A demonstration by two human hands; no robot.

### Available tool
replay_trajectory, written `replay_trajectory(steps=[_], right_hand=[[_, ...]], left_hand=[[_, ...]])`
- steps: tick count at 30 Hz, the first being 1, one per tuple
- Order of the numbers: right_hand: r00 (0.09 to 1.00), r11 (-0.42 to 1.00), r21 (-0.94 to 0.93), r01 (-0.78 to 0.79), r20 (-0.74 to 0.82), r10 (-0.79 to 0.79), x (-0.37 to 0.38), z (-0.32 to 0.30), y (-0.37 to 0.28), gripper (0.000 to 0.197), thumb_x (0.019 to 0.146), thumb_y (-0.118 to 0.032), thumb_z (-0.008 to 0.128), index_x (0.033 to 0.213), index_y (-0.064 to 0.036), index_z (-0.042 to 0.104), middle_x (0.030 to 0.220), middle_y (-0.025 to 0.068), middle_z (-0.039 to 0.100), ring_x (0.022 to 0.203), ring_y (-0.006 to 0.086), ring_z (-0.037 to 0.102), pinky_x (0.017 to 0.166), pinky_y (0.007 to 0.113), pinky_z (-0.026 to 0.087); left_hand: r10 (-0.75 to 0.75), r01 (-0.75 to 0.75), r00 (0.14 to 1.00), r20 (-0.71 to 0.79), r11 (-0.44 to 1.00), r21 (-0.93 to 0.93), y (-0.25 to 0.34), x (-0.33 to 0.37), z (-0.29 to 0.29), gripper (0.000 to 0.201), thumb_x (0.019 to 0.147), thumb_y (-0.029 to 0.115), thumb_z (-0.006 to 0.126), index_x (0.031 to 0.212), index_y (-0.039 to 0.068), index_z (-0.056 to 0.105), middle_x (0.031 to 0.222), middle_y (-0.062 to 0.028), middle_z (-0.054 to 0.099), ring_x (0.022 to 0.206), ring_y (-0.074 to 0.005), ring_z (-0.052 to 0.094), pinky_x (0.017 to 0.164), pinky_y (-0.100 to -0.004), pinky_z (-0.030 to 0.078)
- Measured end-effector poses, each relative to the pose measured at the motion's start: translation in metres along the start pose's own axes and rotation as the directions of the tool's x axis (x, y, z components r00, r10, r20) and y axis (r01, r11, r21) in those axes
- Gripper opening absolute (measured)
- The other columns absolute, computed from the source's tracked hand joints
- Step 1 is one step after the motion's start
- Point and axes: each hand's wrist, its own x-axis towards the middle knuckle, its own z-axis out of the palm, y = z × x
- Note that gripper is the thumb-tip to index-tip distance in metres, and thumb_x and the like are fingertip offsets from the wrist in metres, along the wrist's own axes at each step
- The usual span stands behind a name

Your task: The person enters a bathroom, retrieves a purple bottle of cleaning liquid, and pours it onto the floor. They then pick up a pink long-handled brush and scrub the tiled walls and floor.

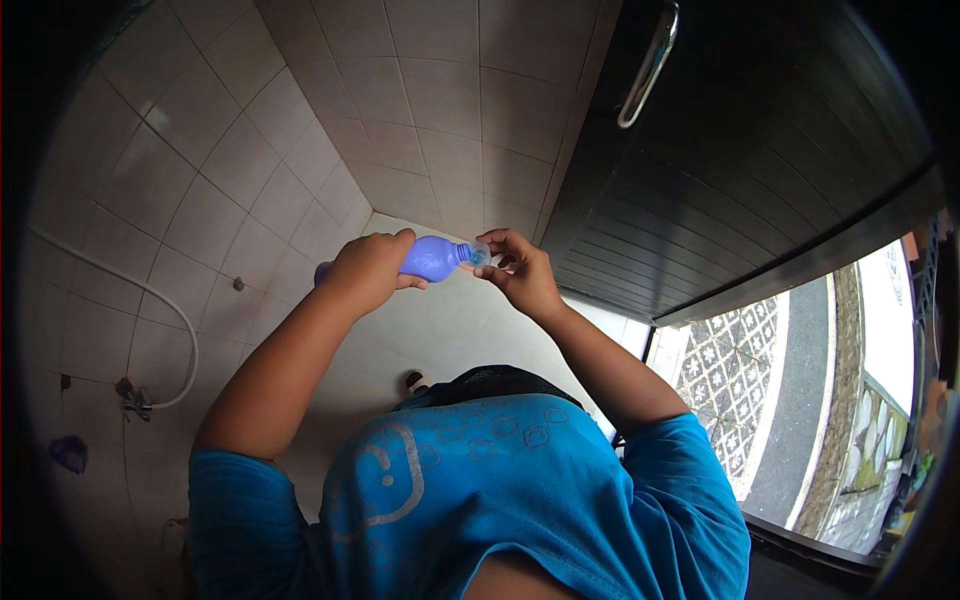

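Note:
A purple plastic bottle [432, 258] lies tilted on its side in front of me, its threaded neck pointing right. My left hand [368, 268] is wrapped round its body and hides much of it. At the mouth of the bottle, a small clear cap [480, 255] with a bluish tint is pinched between the thumb and fingers of my right hand [522, 272]. The cap sits right at the bottle's neck; whether the two still touch I cannot tell.
Tiled walls [230, 170] rise on the left and ahead. A white hose [180, 310] runs to a wall valve [135, 398], near a purple object [68, 453]. On the right stands a dark door [740, 150] with a metal handle [650, 65]. Below lies a pale floor [420, 330].

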Motion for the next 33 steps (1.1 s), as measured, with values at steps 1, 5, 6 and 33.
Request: replay_trajectory(steps=[1, 5, 6, 33], right_hand=[[1.0, 1.0, -0.002, 0.0, -0.001, 0.0, 0.0, -0.001, 0.001, 0.036, 0.069, -0.003, 0.07, 0.101, -0.0045, 0.054, 0.089, 0.0063, 0.062, 0.083, 0.0126, 0.057, 0.068, 0.024, 0.043], [1.0, 1.0, 0.0, -0.001, 0.0, 0.001, 0.001, -0.002, 0.003, 0.036, 0.069, -0.003, 0.07, 0.101, -0.0047, 0.055, 0.089, 0.0063, 0.062, 0.082, 0.0125, 0.057, 0.068, 0.024, 0.043], [1.0, 1.0, 0.002, -0.003, 0.001, 0.003, 0.002, -0.003, 0.003, 0.036, 0.069, -0.003, 0.07, 0.101, -0.0047, 0.055, 0.089, 0.0063, 0.062, 0.082, 0.0124, 0.057, 0.069, 0.024, 0.043], [0.993, 0.994, 0.084, -0.068, -0.09, 0.076, 0.029, -0.011, 0.05, 0.034, 0.072, 0.0, 0.066, 0.102, -0.0052, 0.051, 0.09, 0.0026, 0.059, 0.079, 0.0092, 0.055, 0.068, 0.022, 0.044]], left_hand=[[0.004, -0.004, 1.0, 0.0, 1.0, 0.0, 0.0, 0.001, 0.001, 0.045, 0.066, 0.036, 0.07, 0.087, 0.003, 0.05, 0.077, -0.0159, 0.06, 0.075, -0.0328, 0.059, 0.065, -0.0399, 0.046], [0.0, 0.0, 1.0, 0.013, 1.0, 0.009, 0.001, 0.004, 0.001, 0.044, 0.067, 0.036, 0.07, 0.089, 0.003, 0.049, 0.078, -0.0157, 0.06, 0.076, -0.0334, 0.058, 0.066, -0.0402, 0.045], [-0.007, 0.007, 1.0, 0.02, 1.0, 0.014, 0.002, 0.005, 0.0, 0.044, 0.067, 0.036, 0.069, 0.089, 0.003, 0.049, 0.078, -0.0158, 0.06, 0.076, -0.0334, 0.058, 0.066, -0.0402, 0.045], [-0.279, 0.009, 0.911, -0.302, 0.749, -0.663, -0.045, 0.036, 0.108, 0.047, 0.064, 0.036, 0.074, 0.086, 0.002, 0.05, 0.073, -0.0144, 0.059, 0.069, -0.0276, 0.059, 0.063, -0.0343, 0.046]])
